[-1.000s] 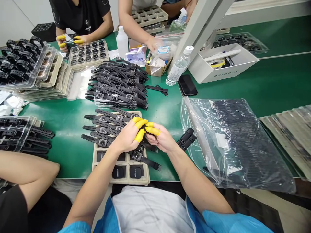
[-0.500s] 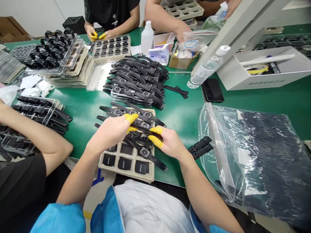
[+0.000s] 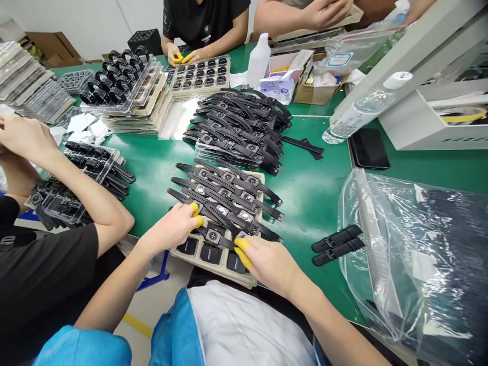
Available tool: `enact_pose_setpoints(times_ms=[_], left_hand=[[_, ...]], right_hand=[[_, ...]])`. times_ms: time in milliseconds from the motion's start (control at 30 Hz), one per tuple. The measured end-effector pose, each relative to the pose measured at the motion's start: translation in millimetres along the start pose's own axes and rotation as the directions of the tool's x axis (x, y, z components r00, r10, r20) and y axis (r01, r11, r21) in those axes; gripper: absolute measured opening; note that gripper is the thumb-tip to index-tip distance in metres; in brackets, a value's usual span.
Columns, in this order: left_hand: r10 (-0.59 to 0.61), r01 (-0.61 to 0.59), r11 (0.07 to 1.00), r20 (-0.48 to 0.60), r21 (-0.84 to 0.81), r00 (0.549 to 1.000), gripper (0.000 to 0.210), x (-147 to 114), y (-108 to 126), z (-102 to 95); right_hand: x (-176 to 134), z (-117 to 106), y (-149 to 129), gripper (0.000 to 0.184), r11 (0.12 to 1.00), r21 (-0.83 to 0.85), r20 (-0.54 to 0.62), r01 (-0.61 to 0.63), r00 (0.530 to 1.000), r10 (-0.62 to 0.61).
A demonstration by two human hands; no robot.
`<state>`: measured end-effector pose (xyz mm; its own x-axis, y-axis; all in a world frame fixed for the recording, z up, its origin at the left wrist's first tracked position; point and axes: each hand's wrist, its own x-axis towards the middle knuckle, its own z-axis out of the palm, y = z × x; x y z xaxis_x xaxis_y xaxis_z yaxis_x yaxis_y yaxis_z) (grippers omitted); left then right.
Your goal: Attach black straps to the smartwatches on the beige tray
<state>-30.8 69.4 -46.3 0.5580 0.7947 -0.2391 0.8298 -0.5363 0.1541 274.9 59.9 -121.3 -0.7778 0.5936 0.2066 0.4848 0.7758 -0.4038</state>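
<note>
Both my hands wear yellow finger cots on the thumb and forefinger. My left hand (image 3: 173, 226) pinches the left end of a black smartwatch (image 3: 212, 236), back sensor up, at the near part of a beige compartment tray (image 3: 229, 275). My right hand (image 3: 272, 262) is closed on the strap at its other side and partly hides another watch beneath. Several strapped smartwatches (image 3: 224, 193) lie in slanting rows across the tray's far part. In the front compartments sit square black watch bodies (image 3: 211, 253) without visible straps.
Beyond the tray stands a pile of strapped watches (image 3: 236, 127). Two black straps (image 3: 337, 245) lie to the right beside a large plastic bag (image 3: 419, 264). A water bottle (image 3: 366, 107) and a phone (image 3: 369, 148) are farther back. A co-worker's arm (image 3: 91, 188) is close on the left.
The view has swung left. Over the tray, my hands have come toward its near edge, from a strap at mid-tray to a watch nearer me. The left co-worker's forearm has lifted.
</note>
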Motion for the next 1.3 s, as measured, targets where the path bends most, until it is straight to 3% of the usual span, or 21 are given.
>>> enact_pose_setpoints(times_ms=[133,233,300,333,367,433,500,533,567,633,733,800,933,1033,1100,1200,1233,1300], left_hand=[[-0.024,0.026,1.0,-0.13,0.01,0.991,0.027,11.8,-7.0,20.8],[-0.055,0.064,0.998,-0.322,0.017,0.945,0.017,7.4,-7.7,33.3],[-0.093,0.119,0.992,-0.403,0.04,0.91,0.015,-3.9,-3.6,37.1],[-0.107,0.142,0.988,-0.4,0.058,0.91,0.016,-11.1,-0.8,37.7],[-0.111,0.152,0.985,-0.367,0.084,0.923,0.016,-18.5,2.1,37.6],[-0.095,0.142,0.976,-0.262,0.167,0.96,0.015,-31.3,6.9,36.7],[-0.079,0.124,0.959,-0.178,0.256,0.981,0.012,-38.0,9.3,35.8],[-0.075,0.118,0.95,-0.157,0.288,0.985,0.012,-38.6,9.8,35.5],[-0.071,0.114,0.944,-0.148,0.309,0.986,0.012,-37.5,10.0,35.3],[-0.062,0.108,0.937,-0.145,0.334,0.988,0.013,-32.4,10.1,35.0],[-0.044,0.096,0.923,-0.145,0.373,0.988,0.013,-24.2,9.2,34.9],[-0.036,0.093,0.918,-0.153,0.387,0.988,0.014,-21.6,7.1,35.8],[-0.016,0.086,0.94,-0.208,0.331,0.978,0.02,-24.2,-2.4,38.8],[0.001,0.054,0.979,-0.268,0.196,0.963,0.018,-33.0,-14.9,35.8],[-0.029,0.056,0.995,-0.311,0.077,0.95,0.017,-41.6,-25.5,28.2],[-0.132,0.122,0.991,-0.37,-0.051,0.92,0.02,-51.5,-38.9,9.5],[-0.162,0.146,0.987,-0.388,-0.071,0.907,0.022,-52.0,-40.6,2.3],[-0.189,0.165,0.982,-0.427,-0.094,0.884,0.025,-47.0,-37.5,-11.3]], right_hand=[[-3.3,1.9,-2.0,0.018,0.998,0.001,-0.042,-0.061,0.997,0.061],[-12.9,-9.9,-0.2,0.02,0.993,0.036,-0.067,-0.112,0.991,0.114],[-29.2,-23.4,9.8,0.026,0.97,0.027,-0.095,-0.241,0.966,0.242],[-40.3,-31.1,18.1,0.028,0.933,0.003,-0.111,-0.359,0.927,0.357],[-52.6,-39.1,27.9,0.03,0.863,-0.039,-0.123,-0.504,0.859,0.496],[-77.6,-54.2,48.8,0.027,0.621,-0.157,-0.102,-0.768,0.638,0.763],[-96.8,-65.4,65.3,0.026,0.393,-0.259,-0.028,-0.882,0.414,0.91],[-102.3,-68.6,70.3,0.028,0.327,-0.285,0.011,-0.901,0.338,0.941],[-104.7,-69.8,73.2,0.032,0.293,-0.289,0.039,-0.911,0.294,0.955],[-101.4,-66.8,74.1,0.039,0.282,-0.268,0.038,-0.921,0.282,0.959],[-88.8,-54.7,72.4,0.042,0.312,-0.248,-0.047,-0.917,0.333,0.942],[-84.8,-46.8,76.2,0.039,0.317,-0.196,-0.095,-0.928,0.34,0.936],[-92.8,-37.0,97.1,0.035,0.295,0.092,-0.121,-0.951,0.283,0.951],[-101.8,-33.5,109.0,0.027,0.321,0.247,-0.134,-0.914,0.296,0.946],[-104.9,-32.2,110.8,0.027,0.31,0.279,-0.151,-0.909,0.278,0.949],[-104.7,-32.2,111.1,0.032,0.241,0.244,-0.184,-0.939,0.2,0.962],[-103.8,-32.6,112.5,0.034,0.232,0.226,-0.19,-0.946,0.191,0.963],[-102.1,-34.1,118.7,0.031,0.256,0.214,-0.185,-0.943,0.219,0.958]])
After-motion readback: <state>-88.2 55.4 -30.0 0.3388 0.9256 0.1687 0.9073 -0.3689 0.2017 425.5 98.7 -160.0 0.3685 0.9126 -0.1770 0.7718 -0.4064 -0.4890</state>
